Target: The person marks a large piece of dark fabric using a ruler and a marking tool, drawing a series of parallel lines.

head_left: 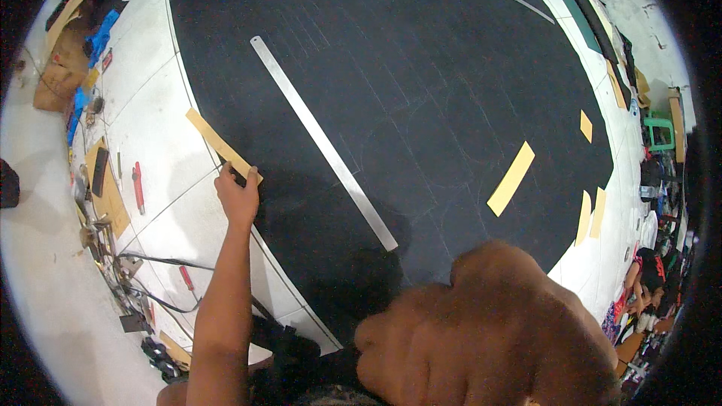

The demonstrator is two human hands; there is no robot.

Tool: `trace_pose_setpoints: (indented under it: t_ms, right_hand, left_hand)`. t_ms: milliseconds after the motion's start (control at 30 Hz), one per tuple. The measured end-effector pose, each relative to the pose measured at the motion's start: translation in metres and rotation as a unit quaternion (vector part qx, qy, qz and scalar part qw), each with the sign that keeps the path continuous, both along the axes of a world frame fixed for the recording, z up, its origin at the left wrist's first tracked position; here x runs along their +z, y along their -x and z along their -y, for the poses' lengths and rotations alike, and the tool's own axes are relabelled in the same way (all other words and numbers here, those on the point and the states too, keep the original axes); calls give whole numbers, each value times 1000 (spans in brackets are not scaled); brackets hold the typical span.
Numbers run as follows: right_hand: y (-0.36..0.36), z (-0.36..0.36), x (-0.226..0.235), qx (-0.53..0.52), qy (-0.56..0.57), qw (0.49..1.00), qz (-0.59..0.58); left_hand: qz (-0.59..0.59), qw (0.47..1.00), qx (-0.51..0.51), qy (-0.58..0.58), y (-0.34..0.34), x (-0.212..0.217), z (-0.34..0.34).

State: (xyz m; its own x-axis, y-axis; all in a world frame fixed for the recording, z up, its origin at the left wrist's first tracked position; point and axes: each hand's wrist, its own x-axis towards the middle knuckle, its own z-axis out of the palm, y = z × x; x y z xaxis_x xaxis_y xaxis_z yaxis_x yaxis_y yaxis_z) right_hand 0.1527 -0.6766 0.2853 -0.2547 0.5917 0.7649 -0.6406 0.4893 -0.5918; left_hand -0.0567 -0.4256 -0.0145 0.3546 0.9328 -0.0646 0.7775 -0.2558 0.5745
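The left hand (239,199) holds a yellow strip (213,136) at a black sheet's (436,53) left edge.

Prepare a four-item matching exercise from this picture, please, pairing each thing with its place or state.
Things:
1. Metal ruler
2. Left hand
3. Red tool
4. Right hand

Places and states:
A. Large in the picture's lower right
B. Lying on the white tiles
C. Touching a yellow strip
D. Lying on the black sheet

Right pairs: 1-D, 2-C, 3-B, 4-A
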Motion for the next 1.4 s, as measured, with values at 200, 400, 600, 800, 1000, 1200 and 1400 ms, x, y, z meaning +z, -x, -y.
trace_pose_setpoints:
  t_ms: [200, 400, 600, 800, 1000, 1200, 1400]
  right_hand:
    - [3, 2, 1, 5, -7, 1000, 1]
    - [5, 5, -1, -5, -12, 1000, 4]
    - [10, 6, 0, -18, -19, 1000, 10]
    - [8, 9, 8, -20, -16, 999, 30]
    - [2, 6, -4, -50, 30, 996, 73]
    - [-12, -28, -109, -347, 342, 861, 144]
    - [31, -62, -152, -587, 353, 670, 286]
  left_hand:
    - [-106, 993, 28, 50, -8, 2, -28]
    - [-93, 993, 39, 65, 0, -14, -31]
    - [-32, 992, 67, 100, 27, -34, -45]
    - [134, 966, 121, 184, 24, -16, -22]
    - [196, 962, 87, 168, 31, 29, -1]
    - [280, 958, -52, 40, 18, 70, 31]
    - [295, 926, -194, 136, -6, 104, 97]
